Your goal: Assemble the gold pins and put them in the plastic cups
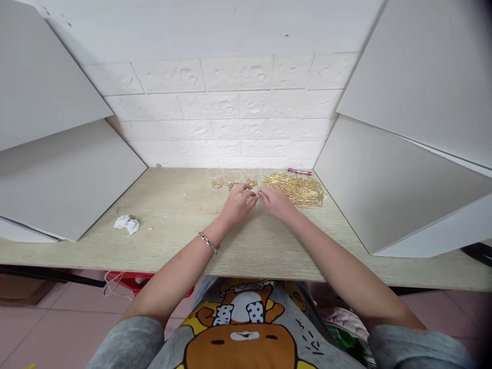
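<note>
Right hand pinching rod, left hand loosely curled

The piece between the hands — too small to identify.

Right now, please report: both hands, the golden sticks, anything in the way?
Left hand beside right hand; anything held too small to identify. Golden sticks piled beside right hand. Red pen beyond them, not in the way.

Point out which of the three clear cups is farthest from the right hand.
The leftmost clear cup: the middle cup and the rightmost cup both stand closer to the right hand.
</note>
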{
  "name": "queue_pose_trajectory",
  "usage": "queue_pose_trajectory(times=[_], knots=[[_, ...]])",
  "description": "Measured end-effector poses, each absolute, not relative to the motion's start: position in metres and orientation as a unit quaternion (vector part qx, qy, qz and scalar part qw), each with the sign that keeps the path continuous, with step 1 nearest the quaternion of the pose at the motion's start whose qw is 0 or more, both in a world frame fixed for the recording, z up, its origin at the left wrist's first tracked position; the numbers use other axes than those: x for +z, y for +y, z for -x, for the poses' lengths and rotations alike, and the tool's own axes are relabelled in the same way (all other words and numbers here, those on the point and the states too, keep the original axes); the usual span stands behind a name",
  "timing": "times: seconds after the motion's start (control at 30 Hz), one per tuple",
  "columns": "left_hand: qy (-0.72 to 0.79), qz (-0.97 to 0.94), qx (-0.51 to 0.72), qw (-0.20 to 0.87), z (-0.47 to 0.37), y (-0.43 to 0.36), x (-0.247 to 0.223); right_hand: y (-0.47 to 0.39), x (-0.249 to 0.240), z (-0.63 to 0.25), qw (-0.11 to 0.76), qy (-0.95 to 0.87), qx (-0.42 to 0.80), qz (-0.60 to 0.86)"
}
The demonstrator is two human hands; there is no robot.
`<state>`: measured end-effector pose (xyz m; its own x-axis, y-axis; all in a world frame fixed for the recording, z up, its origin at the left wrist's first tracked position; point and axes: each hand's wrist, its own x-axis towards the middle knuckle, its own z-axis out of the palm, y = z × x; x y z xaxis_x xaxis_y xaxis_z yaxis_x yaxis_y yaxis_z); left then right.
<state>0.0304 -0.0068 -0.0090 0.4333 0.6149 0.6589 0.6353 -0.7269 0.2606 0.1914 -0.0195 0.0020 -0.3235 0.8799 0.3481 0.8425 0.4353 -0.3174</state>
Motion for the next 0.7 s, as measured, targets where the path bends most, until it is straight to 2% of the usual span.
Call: queue_pose_trajectory(times=[0.1,0.23,0.33,0.43,0.6,0.63,0.7], knots=[[-0.396,0.825,-0.403,0.015,-0.030,-0.006,-0.007,-0.017,-0.002,-0.189,0.239,-0.815,0.015,0.528],[-0.421,0.806,-0.416,0.005,-0.030,-0.006,-0.006,-0.016,-0.011,-0.183,0.162,-0.843,-0.001,0.513],[-0.423,0.806,-0.414,-0.006,-0.030,-0.006,-0.007,-0.015,-0.015,-0.181,0.147,-0.849,-0.008,0.507],[-0.426,0.805,-0.412,-0.013,-0.030,-0.005,-0.007,-0.014,-0.012,-0.183,0.171,-0.841,0.002,0.514],[-0.421,0.810,-0.409,-0.021,-0.031,-0.006,-0.005,-0.015,-0.004,-0.183,0.327,-0.766,-0.030,0.552],[-0.422,0.810,-0.407,-0.023,-0.031,-0.006,-0.005,-0.015,-0.004,-0.182,0.335,-0.760,-0.035,0.556],[-0.431,0.805,-0.407,-0.028,-0.032,-0.007,-0.004,-0.015,-0.005,-0.179,0.291,-0.772,-0.021,0.565]])
